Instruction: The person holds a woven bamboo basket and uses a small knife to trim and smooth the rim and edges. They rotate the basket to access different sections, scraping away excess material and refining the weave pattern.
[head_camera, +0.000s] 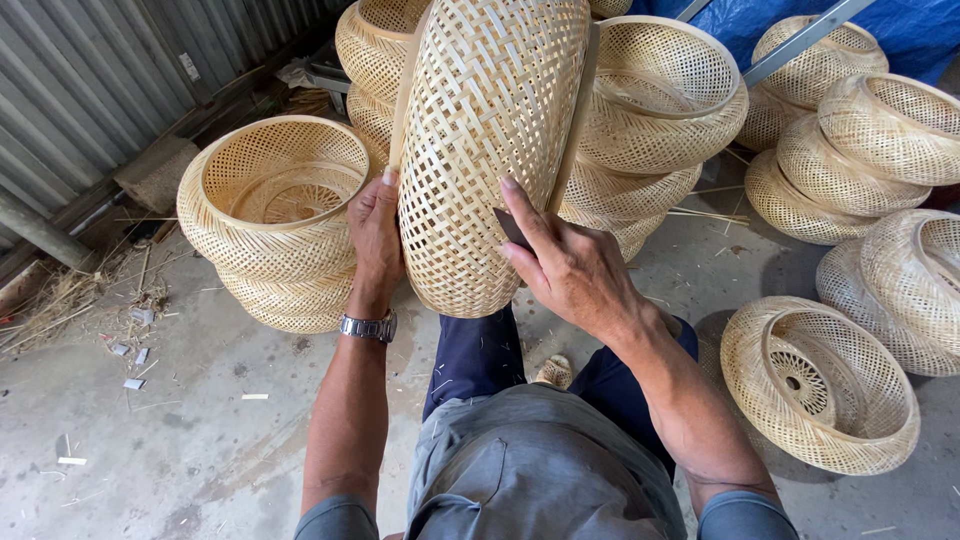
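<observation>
The person holds a woven bamboo basket (485, 150) up on its edge between both hands, above the knees, so that its rounded side wall faces the camera and its rim points to the right. The left hand (375, 235) lies flat against the basket's left side, fingers pointing up along the weave and the thumb pressed to the wall; a metal wristwatch (368, 326) sits on that wrist. The right hand (570, 265) presses against the basket's lower right side, near the rim, with the forefinger stretched up along the weave. Between thumb and fingers it pinches a small dark flat tool (512, 228), whose tip touches the basket; what kind of tool it is cannot be told.

To the left, a stack of baskets (275, 220) stands on the concrete floor (180, 440), its top 1 open side up. More baskets are piled behind the held 1, and others lie at the right, including 1 round basket (820, 385) near the person's right arm. Bits of straw (75, 300) litter the floor at the left by a corrugated metal wall (90, 70).
</observation>
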